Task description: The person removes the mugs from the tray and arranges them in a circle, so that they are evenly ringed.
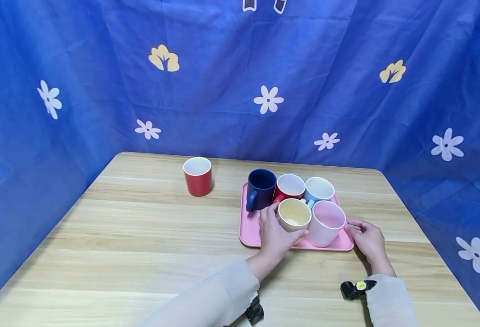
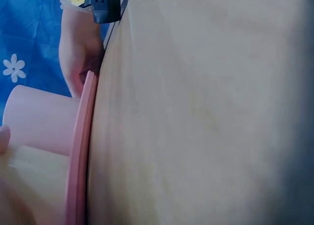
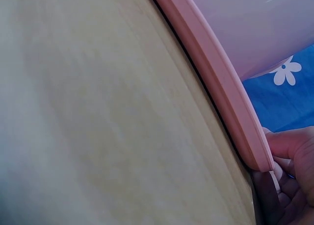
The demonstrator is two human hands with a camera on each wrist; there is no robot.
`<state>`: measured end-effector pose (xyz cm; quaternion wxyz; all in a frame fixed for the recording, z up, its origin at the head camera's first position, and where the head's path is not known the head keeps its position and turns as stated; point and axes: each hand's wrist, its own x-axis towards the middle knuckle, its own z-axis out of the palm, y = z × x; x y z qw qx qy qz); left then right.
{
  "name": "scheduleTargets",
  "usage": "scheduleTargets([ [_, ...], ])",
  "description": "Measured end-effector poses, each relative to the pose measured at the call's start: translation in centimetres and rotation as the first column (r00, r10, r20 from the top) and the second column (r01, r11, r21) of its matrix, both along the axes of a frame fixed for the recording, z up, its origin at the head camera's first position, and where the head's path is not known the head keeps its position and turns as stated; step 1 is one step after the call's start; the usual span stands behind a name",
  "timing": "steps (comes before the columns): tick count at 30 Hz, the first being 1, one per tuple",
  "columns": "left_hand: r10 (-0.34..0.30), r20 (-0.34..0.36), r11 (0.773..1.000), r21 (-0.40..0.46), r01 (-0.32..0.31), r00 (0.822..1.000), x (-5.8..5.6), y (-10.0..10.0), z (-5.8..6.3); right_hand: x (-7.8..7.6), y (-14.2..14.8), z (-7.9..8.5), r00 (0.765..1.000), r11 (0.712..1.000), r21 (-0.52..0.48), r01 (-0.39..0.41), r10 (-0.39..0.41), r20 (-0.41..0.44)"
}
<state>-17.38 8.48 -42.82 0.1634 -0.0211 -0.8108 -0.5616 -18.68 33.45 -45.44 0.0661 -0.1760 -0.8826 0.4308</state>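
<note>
Blue flowered cloth (image 1: 211, 104) hung behind and beside a pale wood-grained tabletop (image 1: 142, 236). The left grip (image 1: 276, 236) was closed round the cream mug (image 1: 294, 217), thumb on its near side, and that mug stood upright over the near part of the pink tray (image 1: 249, 232); whether its base bore fully on the tray could not be told. The right grip (image 1: 367, 239) pinched the tray's near right corner, just beside the pale pink mug (image 1: 325, 231). Behind these, on the tray, were the dark blue mug (image 1: 266, 193), a red mug (image 1: 291, 187) and the light blue mug (image 1: 321, 190). Well apart to the left, off the tray, stood another red mug (image 1: 199, 181).

Crowding seemed the main hazard: a sideways shift of the cream mug could have knocked its close neighbours or caught a handle. An uneven pull on that corner might have tilted the tray and slid the mugs.

Counted, there were six mugs: two red, one each of cream, pale pink, dark blue and light blue; five on one tray, one off it.
</note>
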Motion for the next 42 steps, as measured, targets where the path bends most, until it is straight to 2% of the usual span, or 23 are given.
scheduleTargets([
  [11,0.069,-0.049,0.997,-0.021,-0.07,0.996,-0.2,0.6,-0.4,0.1,-0.1,0.0,1.0,1.0,-0.007,0.0,0.0,-0.013],
  [20,0.051,-0.077,0.997,-0.06,-0.056,0.996,-0.5,0.3,-0.1,0.1,0.0,-0.2,1.0,1.0,-0.02,-0.005,0.005,-0.002],
  [29,0.02,-0.113,0.999,-0.039,-0.024,0.993,-0.4,-0.3,1.7,0.0,0.1,-0.1,1.0,1.0,-0.007,-0.007,0.007,-0.006],
  [36,0.001,-0.122,1.0,-0.007,-0.001,0.993,-0.1,-0.9,3.9,0.1,0.1,-0.1,1.0,1.0,-0.019,-0.014,0.014,-0.005],
  [42,-0.021,-0.158,0.999,0.027,0.026,0.987,-0.1,-1.7,5.9,0.1,0.2,-0.2,1.0,0.999,-0.03,-0.014,0.014,-0.009],
])
